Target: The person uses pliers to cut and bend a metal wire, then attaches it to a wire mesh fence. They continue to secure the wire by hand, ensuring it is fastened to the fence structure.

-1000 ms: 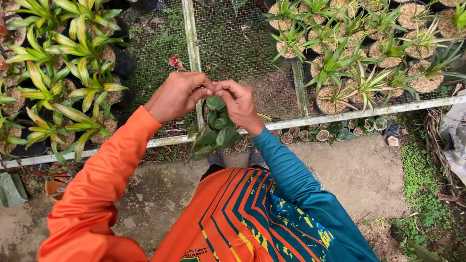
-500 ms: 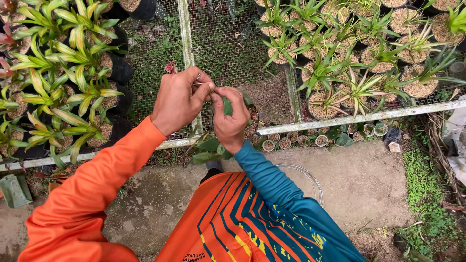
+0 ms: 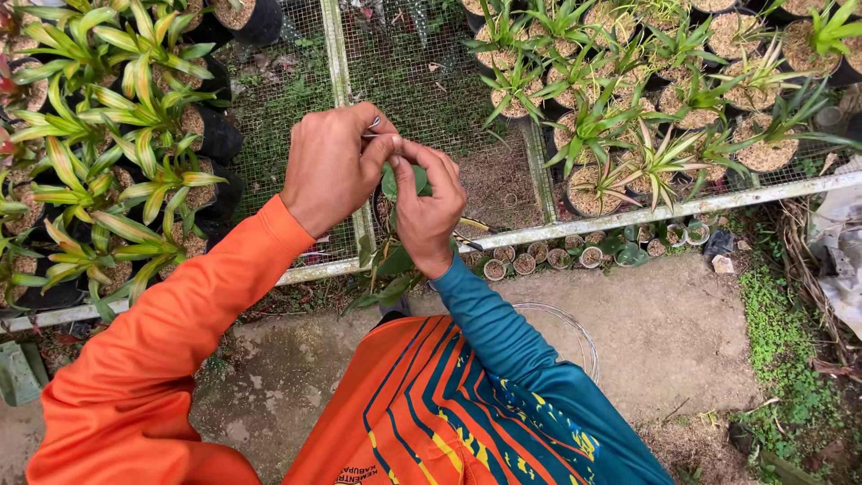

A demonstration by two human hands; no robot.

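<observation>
My left hand (image 3: 334,167) and my right hand (image 3: 429,208) meet over a wire mesh bench, fingertips pressed together. Between them they pinch a small green plant (image 3: 396,260) with broad leaves that hang below my right wrist. A thin piece of wire (image 3: 373,124) sticks out from my left fingertips. The plant's base is hidden behind my hands. My left sleeve is orange, my right sleeve teal.
Black pots of yellow-green striped plants (image 3: 135,135) crowd the bench's left side. Pots of spiky green plants (image 3: 646,108) fill the right. A mesh bench (image 3: 422,72) with a metal rail (image 3: 682,211), several tiny pots (image 3: 539,260) under it, a wire coil (image 3: 575,328) on concrete.
My hands have drawn closer together and risen slightly over the mesh, with the fingertips now pinching at one spot. The plant's leaves sit lower behind my right hand.
</observation>
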